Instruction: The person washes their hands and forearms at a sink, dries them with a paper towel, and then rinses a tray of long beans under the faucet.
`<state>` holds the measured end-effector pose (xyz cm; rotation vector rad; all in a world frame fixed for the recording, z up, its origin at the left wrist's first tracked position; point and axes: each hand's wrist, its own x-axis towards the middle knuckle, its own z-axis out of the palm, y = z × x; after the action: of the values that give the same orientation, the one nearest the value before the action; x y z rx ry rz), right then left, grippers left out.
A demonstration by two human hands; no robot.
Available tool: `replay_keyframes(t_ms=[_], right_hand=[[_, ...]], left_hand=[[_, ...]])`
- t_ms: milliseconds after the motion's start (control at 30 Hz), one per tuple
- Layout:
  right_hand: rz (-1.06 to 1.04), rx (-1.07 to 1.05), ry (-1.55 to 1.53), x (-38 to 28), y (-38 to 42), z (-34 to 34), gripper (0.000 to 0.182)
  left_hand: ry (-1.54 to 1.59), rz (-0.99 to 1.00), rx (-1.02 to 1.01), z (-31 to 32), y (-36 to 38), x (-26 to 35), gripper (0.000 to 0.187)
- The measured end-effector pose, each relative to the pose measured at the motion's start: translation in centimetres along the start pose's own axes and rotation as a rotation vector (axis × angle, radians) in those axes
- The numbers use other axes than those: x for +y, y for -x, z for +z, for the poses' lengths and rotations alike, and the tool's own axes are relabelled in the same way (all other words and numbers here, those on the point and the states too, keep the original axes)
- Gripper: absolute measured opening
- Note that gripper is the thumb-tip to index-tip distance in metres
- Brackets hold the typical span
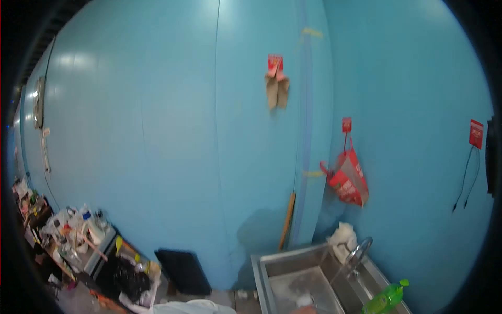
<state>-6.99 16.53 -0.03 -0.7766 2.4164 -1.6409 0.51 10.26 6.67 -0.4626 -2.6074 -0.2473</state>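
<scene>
Only a sliver of a hand, seemingly my right hand [304,310], shows at the bottom edge over the steel sink [260,282]. Its fingers are hidden or cut off, so its grip cannot be told. Just beyond it in the basin is a small white thing [305,300], too blurred to name. A curved metal tap [360,251] stands at the sink's back right, with what looks like a thin stream of water below it. White cloth [193,307], perhaps a sleeve, shows at the bottom left of centre. My left hand is out of sight.
A green pump bottle [384,299] stands on the sink's right side. A whitish cloth or bag [342,240] lies behind the tap. A red bag [349,180] hangs above. Leftward are a dark panel [184,271], a wooden stick [287,222] and a cluttered table [102,248].
</scene>
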Motion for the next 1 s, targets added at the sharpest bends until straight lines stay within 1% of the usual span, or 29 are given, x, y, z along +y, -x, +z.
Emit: replay_keyframes(t_ms=[67,133,167,200,233,267,300,333,367,400,467,500,533,567,600,633,700,733,767,800,833,867,900,933,967,1000], right_hand=[[-0.016,-0.012,-0.064,0.3,1.4,-1.7,0.063],[-0.065,-0.059,-0.13,0.2,2.7,-4.3,0.065],[-0.085,-0.112,-0.102,-0.5,2.9,-5.9,0.066],[-0.096,-0.175,-0.036,-1.4,3.1,-7.3,0.067],[-0.066,-0.284,0.242,-2.9,3.3,-8.9,0.066],[-0.078,-0.329,0.197,-4.8,3.5,-9.9,0.065],[-0.217,-0.352,0.255,-8.3,3.9,-10.9,0.064],[-0.225,-0.505,0.299,-11.2,4.1,-11.7,0.064],[-0.243,-0.647,0.319,-13.0,4.5,-12.0,0.063],[-0.261,-0.612,0.354,-13.9,4.9,-12.6,0.064],[-0.307,-0.514,0.405,-14.7,5.7,-13.2,0.066],[-0.206,-0.415,0.351,-13.9,5.5,-13.7,0.065],[-0.106,-0.309,0.306,-12.7,5.2,-14.4,0.065],[0.223,-0.275,0.067,-11.5,4.7,-14.8,0.062],[0.417,-0.3,-0.177,-11.3,4.4,-14.7,0.065],[0.616,-0.313,-0.419,-11.4,4.4,-13.9,0.076],[0.72,-0.337,-0.569,-12.9,4.8,-11.3,0.078],[0.644,-0.278,-0.487,-12.2,5.0,-9.7,0.076],[0.561,-0.221,-0.405,-11.0,4.9,-8.3,0.075],[0.467,-0.157,-0.328,-11.0,5.0,-7.2,0.074],[0.249,-0.2,-0.045,-11.0,5.3,-7.1,0.072],[0.023,-0.237,0.235,-11.2,5.3,-7.4,0.071],[-0.21,-0.267,0.513,-12.3,5.2,-7.5,0.069],[-0.331,-0.28,0.522,-14.3,5.5,-7.4,0.07],[-0.504,-0.345,0.589,-15.3,5.2,-8.3,0.068],[-0.676,-0.412,0.655,-16.1,5.0,-9.3,0.066]], left_hand=[[0.026,-0.299,-0.101,0.1,-0.9,1.2,0.013],[0.276,-0.441,-0.243,-2.2,-1.7,2.6,0.019],[0.322,-0.342,-0.307,-2.6,-2.0,2.7,0.026],[0.407,-0.417,-0.267,-6.3,-3.0,3.9,0.024],[0.437,-0.323,-0.317,-4.3,-2.3,3.4,0.022],[0.65,-0.431,-0.293,-6.9,-2.9,4.3,0.022],[0.932,-0.301,-0.33,-3.7,-2.1,4.3,0.026],[1.226,-0.187,-0.406,-0.6,-1.3,4.2,0.036],[1.392,-0.187,-0.505,0.3,-1.0,4.7,0.04],[1.549,-0.202,-0.612,0.3,-0.9,5.1,0.043],[1.522,-0.253,-0.551,-1.3,-0.6,4.6,0.045],[1.483,-0.305,-0.412,-3.0,-0.6,4.0,0.043],[1.015,-0.424,-0.062,-4.6,-0.2,4.3,0.041],[0.526,-0.522,0.251,-6.0,0.1,4.7,0.039],[0.332,-0.284,0.318,-7.5,0.1,3.4,0.038],[0.137,-0.053,0.38,-7.9,0.1,2.8,0.036],[0.188,-0.253,0.162,-4.4,-1.2,4.3,0.029],[0.204,-0.344,0.049,-4.4,-1.0,4.5,0.027],[0.299,-0.455,-0.052,-4.3,-0.5,4.4,0.024],[0.389,-0.555,-0.15,-6.2,-0.7,3.5,0.021],[0.486,-0.644,-0.249,-7.1,-0.9,3.2,0.019],[0.551,-0.609,0.082,-4.9,-0.2,3.4,0.016],[0.748,-0.518,0.143,-3.8,0.5,3.3,0.016],[0.947,-0.421,0.203,-3.2,1.1,3.3,0.015],[1.144,-0.318,0.259,-2.8,1.5,3.4,0.015],[1.318,-0.42,0.046,-3.6,1.8,3.5,0.014]])
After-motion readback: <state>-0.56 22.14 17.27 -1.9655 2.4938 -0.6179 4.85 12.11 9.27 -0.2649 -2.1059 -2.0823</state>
